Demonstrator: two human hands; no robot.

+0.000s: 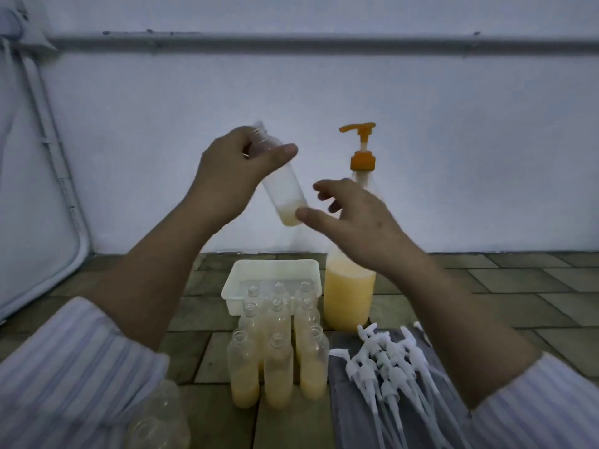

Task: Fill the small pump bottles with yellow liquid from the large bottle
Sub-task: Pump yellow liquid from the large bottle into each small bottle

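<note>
Landmark: I take the large bottle (349, 296) as my reference; it stands on the tiled floor (505, 286) against the pale wall, yellow liquid in its lower part, orange pump head (360, 131) on top
Left hand: my left hand (227, 176) is up and left of the large bottle; fingers and thumb curled round the neck end of a small bottle (282, 186); that bottle is tilted, open mouth up-left, a little yellow liquid at its low end
Right hand: my right hand (353, 218) is in front of the large bottle's upper body and hides part of it; fingers loosely spread, holding nothing; the thumb tip is just beside the small bottle's base; I cannot tell if it touches
Filled bottles: a cluster of uncapped bottles (277, 367) stands left of and nearer than the large bottle, each part full of yellow
Tray: a white tray (231, 286) just left of the large bottle; the cluster's far rows stand in it
Pump tops: white pump tops (389, 367) lie on a grey cloth (343, 416), nearer than the large bottle
Other: clear empty bottles (155, 422) far left of the cluster, blurred; a pipe (291, 43) runs along the wall above
</note>
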